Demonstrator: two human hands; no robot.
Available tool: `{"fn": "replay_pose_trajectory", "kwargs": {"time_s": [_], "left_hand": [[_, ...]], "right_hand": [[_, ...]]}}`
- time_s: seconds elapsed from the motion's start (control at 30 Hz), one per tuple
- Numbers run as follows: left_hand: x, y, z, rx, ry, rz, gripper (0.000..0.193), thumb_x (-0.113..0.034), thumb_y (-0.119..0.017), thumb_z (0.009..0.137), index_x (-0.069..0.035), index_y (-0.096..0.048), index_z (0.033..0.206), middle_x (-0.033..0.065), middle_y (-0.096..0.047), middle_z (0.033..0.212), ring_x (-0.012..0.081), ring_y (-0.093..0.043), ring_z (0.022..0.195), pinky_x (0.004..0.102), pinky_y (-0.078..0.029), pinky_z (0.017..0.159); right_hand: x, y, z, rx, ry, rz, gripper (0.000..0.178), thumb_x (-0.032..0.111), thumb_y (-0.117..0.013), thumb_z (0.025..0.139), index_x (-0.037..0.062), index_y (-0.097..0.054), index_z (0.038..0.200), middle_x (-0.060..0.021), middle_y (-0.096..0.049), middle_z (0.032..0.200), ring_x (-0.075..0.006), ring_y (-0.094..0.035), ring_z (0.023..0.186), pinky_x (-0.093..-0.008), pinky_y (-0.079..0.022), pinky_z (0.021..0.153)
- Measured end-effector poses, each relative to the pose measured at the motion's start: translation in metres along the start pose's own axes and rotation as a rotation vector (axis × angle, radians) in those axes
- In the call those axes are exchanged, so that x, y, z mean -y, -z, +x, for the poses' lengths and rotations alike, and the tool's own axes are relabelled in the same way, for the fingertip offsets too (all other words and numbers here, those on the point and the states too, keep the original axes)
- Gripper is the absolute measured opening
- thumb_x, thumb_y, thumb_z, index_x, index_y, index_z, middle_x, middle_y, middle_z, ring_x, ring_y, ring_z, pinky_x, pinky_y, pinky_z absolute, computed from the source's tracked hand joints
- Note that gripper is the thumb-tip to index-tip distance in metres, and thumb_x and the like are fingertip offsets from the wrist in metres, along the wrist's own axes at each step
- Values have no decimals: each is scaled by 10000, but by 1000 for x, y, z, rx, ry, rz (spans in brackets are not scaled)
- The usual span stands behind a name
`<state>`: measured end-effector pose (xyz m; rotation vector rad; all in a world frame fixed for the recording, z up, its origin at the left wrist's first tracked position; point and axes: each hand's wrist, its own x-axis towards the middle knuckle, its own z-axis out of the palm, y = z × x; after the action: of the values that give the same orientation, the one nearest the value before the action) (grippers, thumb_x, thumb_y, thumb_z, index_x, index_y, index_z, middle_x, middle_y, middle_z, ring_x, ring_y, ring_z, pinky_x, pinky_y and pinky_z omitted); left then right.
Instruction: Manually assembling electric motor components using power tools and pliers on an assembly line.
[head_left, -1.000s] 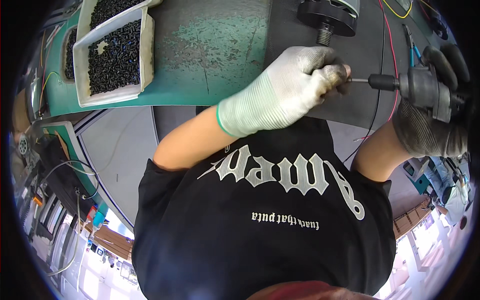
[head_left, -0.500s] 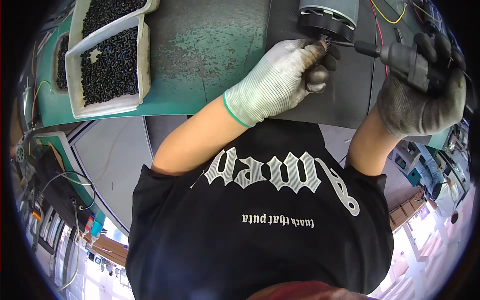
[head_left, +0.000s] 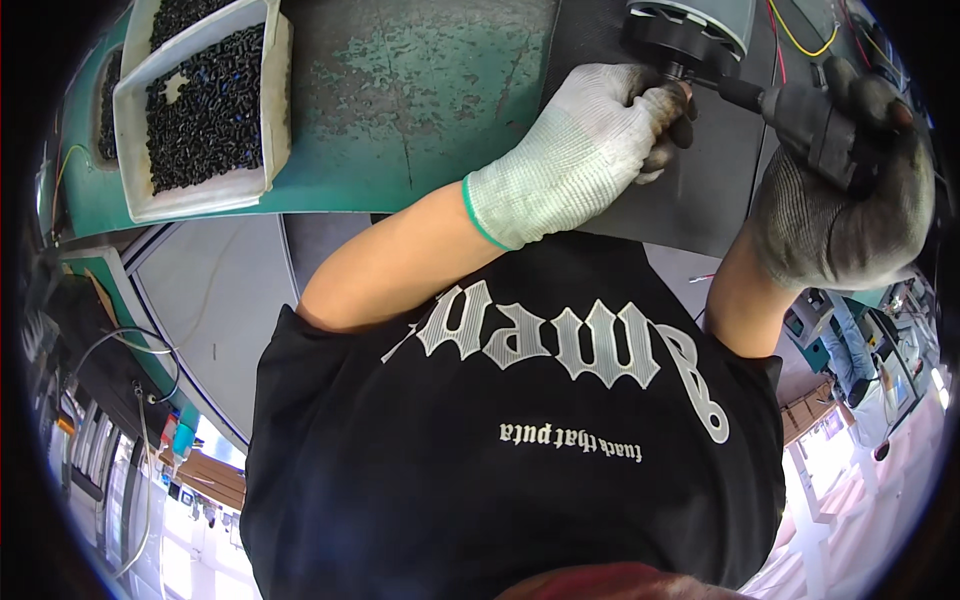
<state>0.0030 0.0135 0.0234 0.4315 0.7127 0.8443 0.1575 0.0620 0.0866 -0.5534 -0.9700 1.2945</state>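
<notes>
A grey cylindrical motor (head_left: 738,18) with a black end part (head_left: 672,38) lies at the top, its short shaft (head_left: 676,72) pointing toward me. My left hand (head_left: 625,125), in a white glove with darkened fingertips, is closed around the end of the shaft. What lies between those fingers is mostly hidden. My right hand (head_left: 840,205), in a dirty grey glove, grips a black power screwdriver (head_left: 815,125). Its bit points left and reaches the shaft beside my left fingertips. Whether the tip sits in a screw is too small to tell.
White plastic bins (head_left: 128,150) full of small black parts stand on the green, worn worktop (head_left: 400,150) at left. The motor is over a black mat (head_left: 690,205). Yellow and red wires (head_left: 808,50) run behind the screwdriver at upper right.
The whole view has shifted, so the bins sit farther left and the motor farther right. Both hands keep their hold, with the bit still at the shaft. My left fingers cover more of it.
</notes>
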Motion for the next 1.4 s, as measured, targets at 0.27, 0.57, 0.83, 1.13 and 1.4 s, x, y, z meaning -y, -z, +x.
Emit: {"fn": "replay_pose_trajectory", "kwargs": {"time_s": [0.27,0.57,0.83,1.13,1.4], "left_hand": [[7,1,4,71,-43,-63,259,-224,-511,995,15,-573,919,53,-586,779,77,-494,595,241,-439,543],[-3,-12,-12,-367,-329,1034,240,-220,-652,872,12,-594,865,122,-626,642,218,-634,577,361,-491,541],[-10,4,-25,-427,-580,1161,235,-211,-656,849,4,-566,880,179,-649,764,357,-655,739,432,-524,681],[-68,61,-130,-999,-798,1395,146,-170,-634,824,-32,-668,858,162,-655,790,329,-653,725,376,-529,674],[-236,207,-183,-1631,-369,1819,146,-102,-618,797,-33,-619,926,212,-635,1063,388,-650,828,422,-531,772]], "right_hand": [[16,7,1,52,17,-49,258,151,-456,961,-79,-563,1011,-208,-646,963,-300,-652,831,-384,-569,770],[116,58,5,-290,1300,-2199,374,191,-612,893,-97,-550,1123,-192,-654,957,-279,-654,600,-398,-579,589],[88,162,-9,-887,735,-1806,524,273,-762,766,-70,-581,1118,-212,-618,1168,-319,-597,1066,-411,-481,925],[59,234,-10,126,-60,-2125,524,430,-423,990,122,-437,1415,-233,-454,1387,-389,-434,1252,-441,-320,1066],[49,218,-14,-19,101,-1933,512,440,-415,993,114,-483,1382,-245,-507,1297,-400,-474,1182,-450,-368,1001]]}}
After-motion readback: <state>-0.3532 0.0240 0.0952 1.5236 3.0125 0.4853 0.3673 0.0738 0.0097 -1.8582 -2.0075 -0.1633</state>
